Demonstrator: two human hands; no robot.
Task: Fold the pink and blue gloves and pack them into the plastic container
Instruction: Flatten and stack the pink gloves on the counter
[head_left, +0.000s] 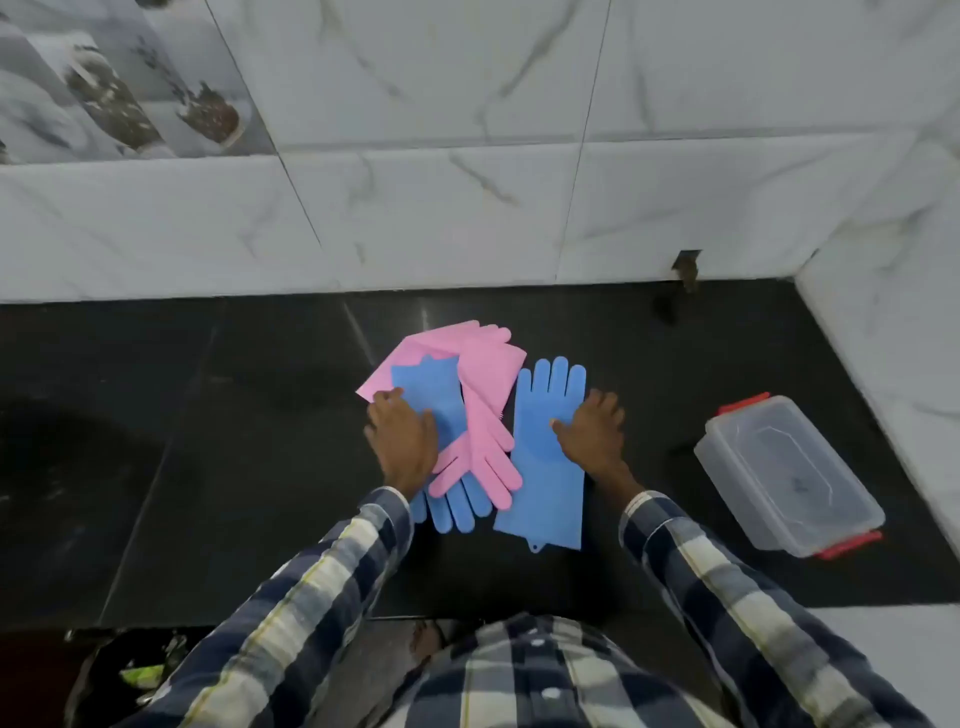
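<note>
Two pink gloves (485, 374) and a blue glove (434, 402) lie in an overlapping pile on the black counter (234, 441). My left hand (402, 441) rests flat on the blue glove of that pile, fingers spread. A second blue glove (543, 467) lies flat beside the pile, fingers pointing to the wall. On its right edge, around the palm, lies my right hand (592, 431), thumb on the glove. The clear plastic container (784, 473) with red latches stands to the right, lid on, apart from both hands.
A white marble-tiled wall (467, 208) runs behind the counter and turns along the right side. The counter's front edge (311, 621) is close to my body. A dark bag with something green (137, 675) sits below at the left.
</note>
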